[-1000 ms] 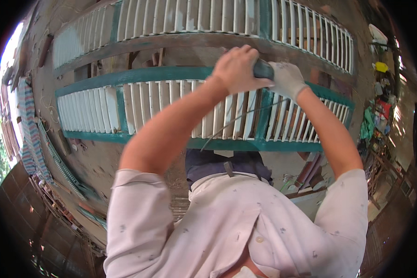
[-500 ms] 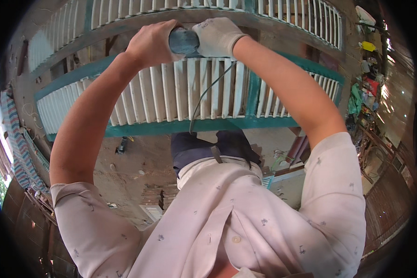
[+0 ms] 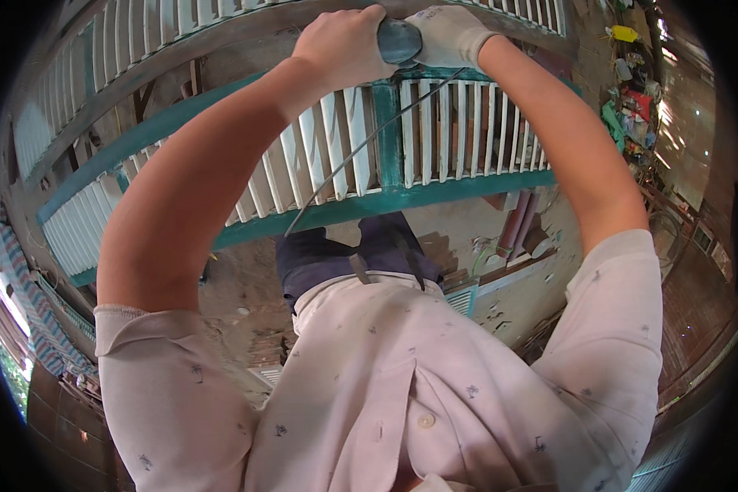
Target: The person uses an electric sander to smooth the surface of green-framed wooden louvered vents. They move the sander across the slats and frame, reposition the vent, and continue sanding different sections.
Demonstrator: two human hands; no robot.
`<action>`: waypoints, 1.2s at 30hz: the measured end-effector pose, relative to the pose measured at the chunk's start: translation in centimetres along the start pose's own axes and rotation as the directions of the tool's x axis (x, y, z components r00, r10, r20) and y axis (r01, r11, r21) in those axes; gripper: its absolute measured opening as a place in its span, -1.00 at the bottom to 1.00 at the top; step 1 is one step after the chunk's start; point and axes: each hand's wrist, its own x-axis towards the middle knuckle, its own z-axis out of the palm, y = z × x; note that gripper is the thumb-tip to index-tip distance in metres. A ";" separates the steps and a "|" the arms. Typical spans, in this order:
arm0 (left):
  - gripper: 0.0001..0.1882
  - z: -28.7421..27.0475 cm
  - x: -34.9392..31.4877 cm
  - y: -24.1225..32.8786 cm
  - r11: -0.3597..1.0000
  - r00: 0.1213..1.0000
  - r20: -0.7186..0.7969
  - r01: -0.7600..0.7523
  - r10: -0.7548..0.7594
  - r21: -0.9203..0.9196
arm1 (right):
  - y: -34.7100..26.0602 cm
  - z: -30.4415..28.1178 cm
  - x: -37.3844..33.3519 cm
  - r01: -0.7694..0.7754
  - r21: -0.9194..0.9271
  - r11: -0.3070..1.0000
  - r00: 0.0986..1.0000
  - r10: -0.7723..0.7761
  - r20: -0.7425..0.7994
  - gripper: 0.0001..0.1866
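Both of my hands are wrapped round a rounded blue-grey corded power tool (image 3: 399,41), at arm's length near the top of the view. My bare left hand (image 3: 340,47) grips its left side. My right hand (image 3: 453,35), in a pale knit glove, closes on its right side. The tool is over the far rail of a louvered shutter panel (image 3: 391,135) with a teal frame and white slats, around where an upright divider meets that rail. My hands hide its underside. From the tool a dark cord (image 3: 344,160) slants down left across the slats toward my legs.
Beyond lies a second slatted panel (image 3: 152,33) with worn grey-brown edges. A red-and-blue striped sheet (image 3: 25,283) hangs at the left. On the right, clutter includes a yellow item (image 3: 624,34) and a green bag (image 3: 613,121). Reddish pipe-like pieces (image 3: 521,221) lie near my legs.
My hands and the tool have moved right along the far rail, from left of the divider to about level with it. The cord now stretches straighter, and the view has shifted right.
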 end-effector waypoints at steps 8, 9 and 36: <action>-0.30 0.0 3.0 3.4 0.998 0.994 0.086 -0.060 0.062 -0.034 | 4.1 1.2 -1.9 0.076 0.127 0.989 0.997 -0.076 -0.008 -0.66; -0.35 -0.4 3.1 3.6 0.995 0.991 0.112 -0.068 0.075 -0.067 | 4.3 1.5 -1.7 0.064 0.114 0.991 0.998 -0.064 -0.005 -0.66; -0.36 -11.4 -13.8 -18.2 0.996 0.984 0.160 0.069 -0.077 0.055 | -21.6 -7.2 10.8 0.206 0.324 0.923 0.978 -0.191 -0.078 -0.64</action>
